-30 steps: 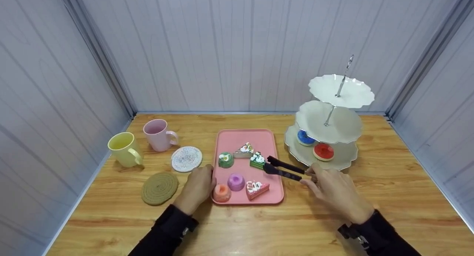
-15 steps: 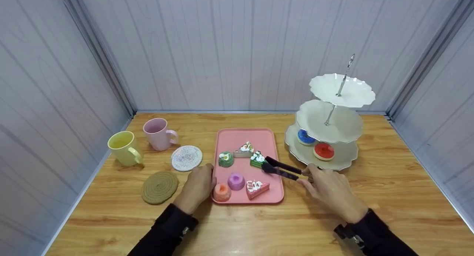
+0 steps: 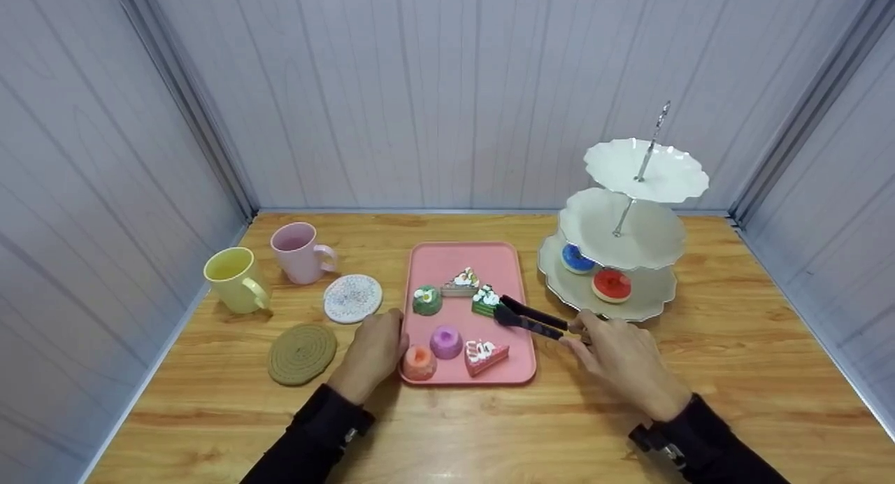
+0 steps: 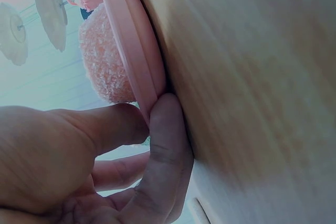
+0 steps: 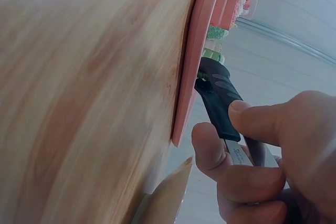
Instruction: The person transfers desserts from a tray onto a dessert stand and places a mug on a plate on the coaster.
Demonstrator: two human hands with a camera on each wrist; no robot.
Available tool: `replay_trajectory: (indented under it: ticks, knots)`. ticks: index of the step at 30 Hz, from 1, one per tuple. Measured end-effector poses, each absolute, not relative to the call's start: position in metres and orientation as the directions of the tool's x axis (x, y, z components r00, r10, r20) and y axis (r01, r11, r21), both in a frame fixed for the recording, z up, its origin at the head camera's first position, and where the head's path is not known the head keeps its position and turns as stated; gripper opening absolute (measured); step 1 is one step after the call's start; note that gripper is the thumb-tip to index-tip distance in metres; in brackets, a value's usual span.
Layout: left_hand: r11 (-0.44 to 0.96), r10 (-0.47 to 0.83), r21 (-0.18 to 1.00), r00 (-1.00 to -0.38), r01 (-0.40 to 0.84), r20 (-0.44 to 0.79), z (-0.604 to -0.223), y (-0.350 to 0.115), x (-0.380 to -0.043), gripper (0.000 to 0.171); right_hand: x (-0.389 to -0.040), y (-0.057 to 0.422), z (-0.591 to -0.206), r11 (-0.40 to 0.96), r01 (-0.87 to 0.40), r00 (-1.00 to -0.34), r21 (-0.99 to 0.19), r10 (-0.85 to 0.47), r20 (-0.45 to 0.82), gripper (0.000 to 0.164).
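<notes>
My left hand [image 3: 375, 351] pinches the left rim of a pink tray [image 3: 461, 257]; the left wrist view shows thumb and finger on either side of the rim. With thumb and fingers, my right hand [image 3: 622, 358] holds black-tipped tongs [image 3: 535, 328]. Their tips are right at the near end of a green cake slice [image 3: 485, 302] with white topping. Also on the tray are a whitish-topped cake slice [image 3: 461, 283], a pink cake slice [image 3: 485, 357], a green pudding-shaped cake [image 3: 426, 300], a purple one [image 3: 446, 342] and an orange one [image 3: 419, 362].
A three-tier cake stand [image 3: 633, 239] stands at the right, with a blue donut [image 3: 577, 259] and a red donut [image 3: 611, 286] on its bottom tier. At left are a yellow mug [image 3: 236, 280], a pink mug [image 3: 299, 253], a speckled coaster [image 3: 352, 299] and a brown coaster [image 3: 302, 354].
The right hand has shifted slightly left with the tongs, and their tips have come closer together at the green cake slice. The left hand stays at the tray rim.
</notes>
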State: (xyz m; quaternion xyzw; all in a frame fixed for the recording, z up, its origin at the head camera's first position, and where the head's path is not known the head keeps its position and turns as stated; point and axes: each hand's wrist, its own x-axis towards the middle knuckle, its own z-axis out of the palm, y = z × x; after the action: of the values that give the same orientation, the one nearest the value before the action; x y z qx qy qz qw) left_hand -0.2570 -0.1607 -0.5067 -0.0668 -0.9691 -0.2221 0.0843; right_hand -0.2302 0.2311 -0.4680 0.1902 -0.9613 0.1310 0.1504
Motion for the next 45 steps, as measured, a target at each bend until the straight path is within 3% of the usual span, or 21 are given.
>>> replay_trajectory:
  ticks: [8, 11, 22, 32, 38, 45]
  knots:
    - [0.877, 0.107, 0.436, -0.965, 0.204, 0.238, -0.491, -0.157, -0.246, 0.008, -0.231, 0.230, -0.471, 0.889, -0.421, -0.854, -0.178, -0.323, 0.407, 0.027]
    - [0.888, 0.116, 0.405, -0.959, 0.217, 0.260, -0.501, -0.160, -0.250, 0.010, -0.230, 0.231, -0.471, 0.889, -0.420, -0.854, -0.184, -0.319, 0.411, 0.026]
    - [0.892, 0.085, 0.430, -0.985, 0.142, 0.150, -0.482, -0.152, -0.243, 0.012, -0.230, 0.232, -0.471, 0.888, -0.407, -0.870, -0.215, -0.305, 0.388, 0.024]
    - [0.888, 0.107, 0.423, -0.975, 0.181, 0.193, -0.483, -0.153, -0.242, 0.009, -0.229, 0.233, -0.468, 0.885, -0.408, -0.868, -0.223, -0.300, 0.396, 0.023]
    - [0.890, 0.129, 0.390, -0.950, 0.238, 0.284, -0.526, -0.167, -0.269, 0.007, -0.228, 0.233, -0.464, 0.884, -0.415, -0.852, -0.217, -0.293, 0.433, 0.021]
    - [0.905, 0.119, 0.370, -0.962, 0.207, 0.247, -0.565, -0.178, -0.292, 0.009, -0.227, 0.235, -0.460, 0.884, -0.408, -0.855, -0.230, -0.281, 0.436, 0.022]
